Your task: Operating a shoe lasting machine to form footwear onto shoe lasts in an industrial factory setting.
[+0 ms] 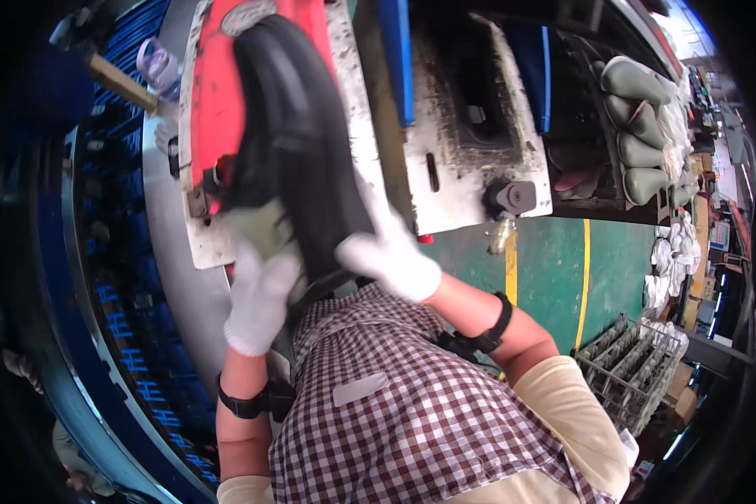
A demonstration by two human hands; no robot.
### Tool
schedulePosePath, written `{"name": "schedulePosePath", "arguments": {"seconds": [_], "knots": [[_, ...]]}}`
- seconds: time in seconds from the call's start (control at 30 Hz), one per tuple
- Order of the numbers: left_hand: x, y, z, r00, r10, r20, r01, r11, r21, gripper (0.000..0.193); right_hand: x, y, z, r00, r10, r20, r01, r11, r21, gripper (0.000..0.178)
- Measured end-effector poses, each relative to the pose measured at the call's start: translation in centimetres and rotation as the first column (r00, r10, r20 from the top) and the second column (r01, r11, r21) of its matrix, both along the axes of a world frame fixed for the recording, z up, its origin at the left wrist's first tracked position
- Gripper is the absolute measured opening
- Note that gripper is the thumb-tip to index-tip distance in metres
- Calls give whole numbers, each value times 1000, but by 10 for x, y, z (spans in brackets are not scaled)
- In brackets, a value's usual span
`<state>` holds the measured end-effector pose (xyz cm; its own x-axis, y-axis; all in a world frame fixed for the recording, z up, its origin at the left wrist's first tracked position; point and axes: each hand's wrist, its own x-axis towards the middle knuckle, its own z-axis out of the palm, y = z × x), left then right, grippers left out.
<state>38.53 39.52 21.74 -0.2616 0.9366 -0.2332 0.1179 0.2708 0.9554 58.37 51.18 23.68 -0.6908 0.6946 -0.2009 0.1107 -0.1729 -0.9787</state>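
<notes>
A long black boot [298,143], shiny and blurred by motion, extends from near my apron up over the red plate [214,92]. My right hand [391,259], in a white glove, grips the boot's near end from the right, its thumb lying across it. On the other side my left hand [260,296], also gloved in white, holds the near end beside a pale yellowish piece [260,225]. Blur hides exactly where the left fingertips press. Whether the pale piece belongs to the boot, I cannot tell.
Right of the red plate stands a worn metal mould plate [525,160] with a dark hollow. A rack of grey-green boot-shaped pieces [638,151] is at the far right. Lower right sits a wire crate [630,370] on the green floor [470,260]. A lilac container [160,67] stands upper left.
</notes>
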Motion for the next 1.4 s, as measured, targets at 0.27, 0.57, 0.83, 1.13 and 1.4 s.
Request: {"name": "schedulePosePath", "arguments": {"seconds": [0.27, 0.57, 0.83, 1.13, 1.4], "knots": [[8, 100, 86, 999, -42, 27, 28, 914, 405, 89, 89, 137, -34, 759, -625, 183, 427, 689, 586, 89], [40, 188, 168, 976, 16, -217, 131, 754, 643, 71, 62, 175, -69, 327, -711, 622, -141, 614, 776, 78], [59, 313, 266, 740, -29, -671, 581, 530, 618, 75, 84, 187, -65, 388, -657, 646, -159, 642, 750, 81], [96, 347, 303, 577, -107, -809, 686, 602, 410, 43, 92, 197, -57, 348, -669, 657, -161, 648, 745, 80], [106, 316, 248, 741, -69, -667, 658, 273, 702, 41, 148, 166, -62, 517, -781, 350, 227, 520, 824, 89]]}}
